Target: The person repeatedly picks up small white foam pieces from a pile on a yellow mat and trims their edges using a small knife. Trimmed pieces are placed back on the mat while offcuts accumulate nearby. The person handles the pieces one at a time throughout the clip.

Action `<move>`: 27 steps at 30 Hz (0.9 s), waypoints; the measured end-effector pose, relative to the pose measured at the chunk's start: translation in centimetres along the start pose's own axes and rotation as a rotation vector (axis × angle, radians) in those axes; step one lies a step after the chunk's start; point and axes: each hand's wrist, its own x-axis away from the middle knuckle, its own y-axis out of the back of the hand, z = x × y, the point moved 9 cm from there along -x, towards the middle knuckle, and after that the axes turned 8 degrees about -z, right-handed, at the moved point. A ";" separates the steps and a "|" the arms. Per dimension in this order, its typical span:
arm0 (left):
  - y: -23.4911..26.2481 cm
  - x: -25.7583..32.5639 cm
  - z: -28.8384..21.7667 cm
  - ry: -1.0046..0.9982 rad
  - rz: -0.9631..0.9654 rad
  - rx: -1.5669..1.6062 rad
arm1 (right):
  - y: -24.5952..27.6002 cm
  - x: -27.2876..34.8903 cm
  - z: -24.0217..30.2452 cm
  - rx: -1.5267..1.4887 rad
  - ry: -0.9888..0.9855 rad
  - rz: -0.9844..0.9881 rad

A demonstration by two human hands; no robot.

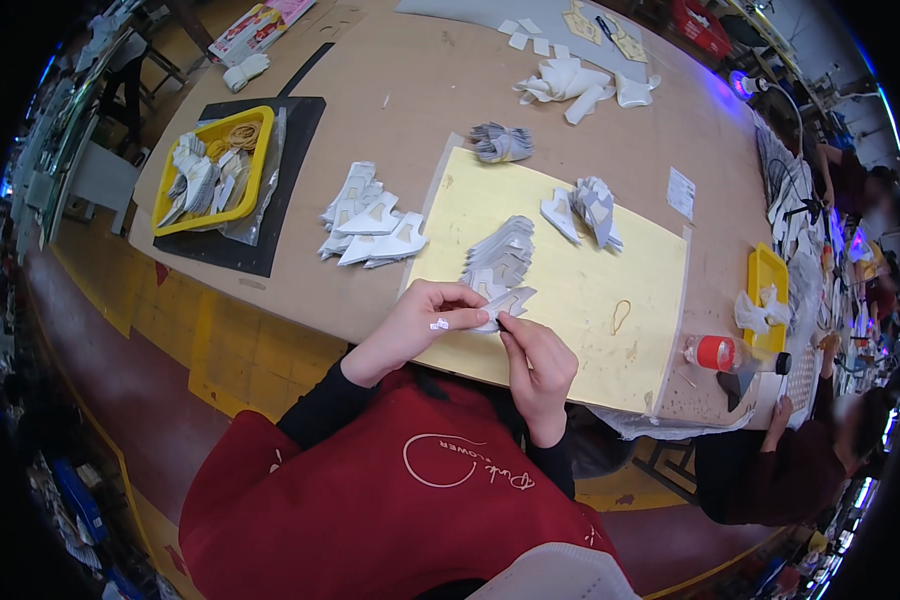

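Apparently partway thru: pinching a white-grey piece (pixel 513 300) btwn thumb and fingers of L hand (pixel 425 315) and R hand (pixel 542 372), over near edge of the yellow sheet (pixel 560 280), right by a fanned grey stack (pixel 500 255). Prob. done w/ the rolled bundle (pixel 502 143) near the sheet's far-L corner, maybe also w/ the bunched bundle (pixel 596 212) farther R, judging by tight gathering. Seemingly left: fanned grey stack, plus a loose white pile (pixel 370 225) on the desk (pixel 350 110), to the L. Can't tell exact count. See also an unused-looking rubber band (pixel 616 316) on the sheet, R of hands.
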 end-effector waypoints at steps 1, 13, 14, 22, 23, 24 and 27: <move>0.0 0.1 0.0 0.014 0.009 0.005 | 0.0 0.1 0.0 -0.003 -0.004 0.000; -0.7 0.2 -0.5 -0.054 0.060 -0.057 | 0.4 0.5 0.6 0.035 0.100 -0.032; -0.7 0.2 -0.6 -0.062 0.065 -0.059 | 0.4 0.5 0.6 0.044 0.111 -0.035; -0.6 0.4 -0.5 -0.036 0.011 -0.021 | 0.7 0.8 -0.9 -0.108 -0.086 -0.141; -0.5 0.3 -0.4 -0.038 0.006 -0.034 | 0.9 1.0 -1.1 -0.114 -0.126 -0.156; -0.4 0.3 -0.5 -0.034 -0.008 -0.029 | 1.1 1.1 -1.3 -0.120 -0.158 -0.168; -0.2 0.3 -0.7 -0.032 -0.051 -0.005 | 1.5 1.2 -1.2 -0.126 -0.202 -0.180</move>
